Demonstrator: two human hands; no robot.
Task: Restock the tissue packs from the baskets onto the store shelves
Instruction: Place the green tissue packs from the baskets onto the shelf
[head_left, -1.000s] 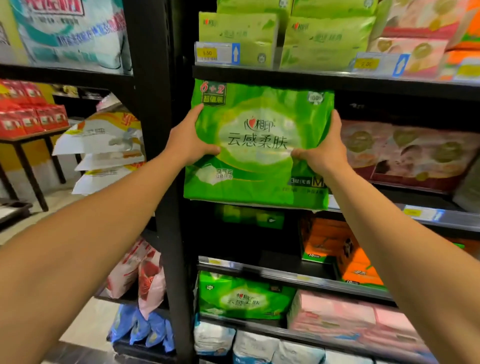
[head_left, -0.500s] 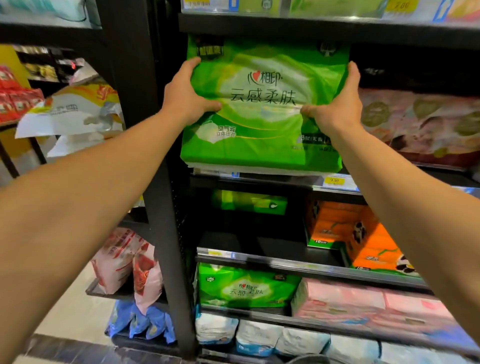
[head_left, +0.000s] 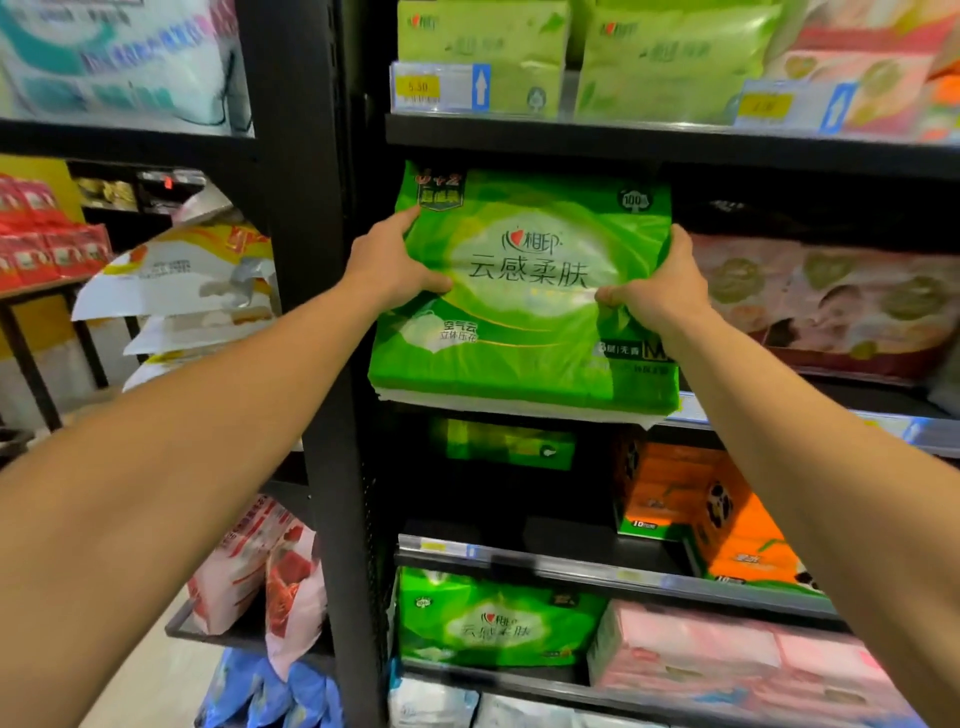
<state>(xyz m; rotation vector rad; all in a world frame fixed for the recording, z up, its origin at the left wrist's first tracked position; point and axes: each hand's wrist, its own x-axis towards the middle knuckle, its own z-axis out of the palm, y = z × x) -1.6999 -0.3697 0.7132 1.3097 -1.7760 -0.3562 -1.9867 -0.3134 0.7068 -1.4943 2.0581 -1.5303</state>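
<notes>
Both thumbs press the front of the green tissue pack (head_left: 524, 291); left hand (head_left: 387, 262) and right hand (head_left: 660, 288) clamp its side edges. The pack stands upright at the shelf's (head_left: 810, 423) front left edge, beside the black upright (head_left: 311, 312), and likely needs pushing straight back.

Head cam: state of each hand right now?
Left hand: closed, gripping the left edge of the green tissue pack.
Right hand: closed, gripping its right edge.
</notes>
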